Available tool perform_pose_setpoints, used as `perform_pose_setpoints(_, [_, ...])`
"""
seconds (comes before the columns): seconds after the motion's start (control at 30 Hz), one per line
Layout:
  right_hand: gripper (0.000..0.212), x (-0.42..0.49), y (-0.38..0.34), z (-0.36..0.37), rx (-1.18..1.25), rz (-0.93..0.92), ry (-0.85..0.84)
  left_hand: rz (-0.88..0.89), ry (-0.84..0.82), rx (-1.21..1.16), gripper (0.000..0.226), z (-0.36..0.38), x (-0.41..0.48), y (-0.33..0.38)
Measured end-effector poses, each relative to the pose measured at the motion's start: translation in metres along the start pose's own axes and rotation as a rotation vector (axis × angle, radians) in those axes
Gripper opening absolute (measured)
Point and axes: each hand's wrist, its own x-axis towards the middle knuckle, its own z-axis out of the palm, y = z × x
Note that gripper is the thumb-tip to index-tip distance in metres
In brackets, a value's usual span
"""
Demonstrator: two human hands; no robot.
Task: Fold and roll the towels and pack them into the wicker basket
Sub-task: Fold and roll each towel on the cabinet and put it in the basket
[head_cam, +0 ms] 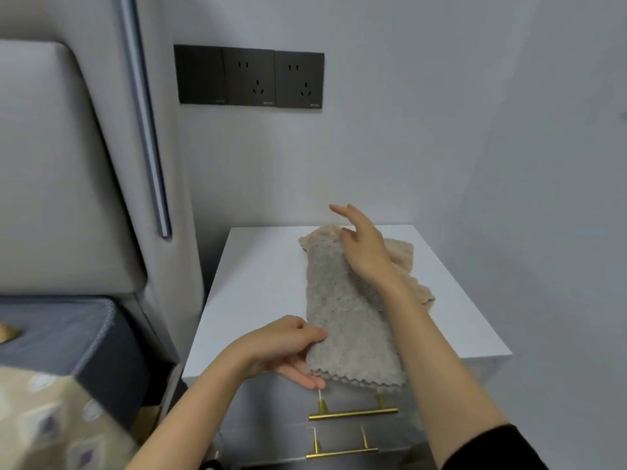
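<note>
A grey towel (pixel 342 317) with a zigzag edge lies folded lengthwise on the white nightstand (pixel 258 286), its near end hanging over the front edge. A beige towel (pixel 410 262) lies crumpled under and behind it. My left hand (pixel 288 347) pinches the grey towel's near left corner, thumb on top and fingers underneath. My right hand (pixel 363 245) hovers over the towel's far end with its fingers spread, holding nothing. No wicker basket is in view.
The nightstand has two drawers with brass bar handles (pixel 353 413). A padded headboard (pixel 57 164) and a bed with a dark blue cover (pixel 68 337) stand to the left. Black wall sockets (pixel 249 76) sit above the nightstand. White walls close in behind and to the right.
</note>
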Motion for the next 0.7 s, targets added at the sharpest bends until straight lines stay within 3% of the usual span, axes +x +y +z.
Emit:
perform_pose_setpoints(0.17, [0.042, -0.007, 0.007, -0.007, -0.049, 0.03, -0.118, -0.003, 0.15, 0.226, 0.052, -0.002, 0.005, -0.003])
perform_pose_setpoints(0.33, [0.035, -0.031, 0.006, -0.025, -0.153, 0.014, -0.162, 0.16, 0.502, 0.841, 0.044, -0.001, 0.004, -0.012])
perform_pose_setpoints(0.4, [0.032, -0.047, 0.005, -0.033, -0.211, 0.003, -0.202, 0.289, 0.614, 0.964, 0.037, 0.001, 0.004, -0.016])
perform_pose_setpoints(0.5, [0.032, -0.072, 0.005, -0.045, -0.318, -0.002, -0.268, 0.537, 0.51, 0.95, 0.035, 0.005, 0.003, -0.019])
perform_pose_setpoints(0.6, [0.038, -0.097, 0.008, -0.058, -0.394, 0.033, -0.377, 0.635, 0.328, 1.087, 0.074, 0.005, 0.004, -0.027])
perform_pose_setpoints(0.7, [0.05, -0.119, 0.016, -0.066, -0.518, 0.053, -0.505, 0.58, 0.231, 1.279, 0.097, 0.004, 0.008, -0.039])
